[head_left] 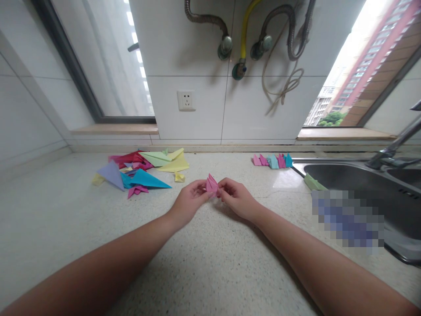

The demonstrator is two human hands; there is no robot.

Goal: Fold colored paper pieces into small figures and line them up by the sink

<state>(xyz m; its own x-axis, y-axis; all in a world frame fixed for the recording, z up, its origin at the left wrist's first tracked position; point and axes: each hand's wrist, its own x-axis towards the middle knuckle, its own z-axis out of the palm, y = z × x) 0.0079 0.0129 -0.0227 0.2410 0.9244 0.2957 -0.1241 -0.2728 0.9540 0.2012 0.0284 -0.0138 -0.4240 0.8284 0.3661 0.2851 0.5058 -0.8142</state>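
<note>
A small pink folded-paper piece (pixel 212 184) with a pointed top is held upright just above the counter, between both hands. My left hand (pixel 190 197) pinches its left side, thumb along the lower edge. On the other side, the thumb and fingers of my right hand (pixel 237 197) close on its right edge. The exact figure it forms is too small to tell. Left of my hands lies a heap of folded papers, among them a blue paper plane (pixel 149 179), a lavender one (pixel 112 174) and a small yellow folded piece (pixel 179 177).
A row of small pink and blue folded-paper pieces (pixel 272 161) stands at the back right. Beside it is a steel sink (pixel 348 175) with a pale green folded paper (pixel 314 182) on its rim. A blurred patch (pixel 347 221) covers something at the sink's front edge. Behind the counter rises a tiled wall (pixel 190 52) with hoses and an outlet (pixel 186 101).
</note>
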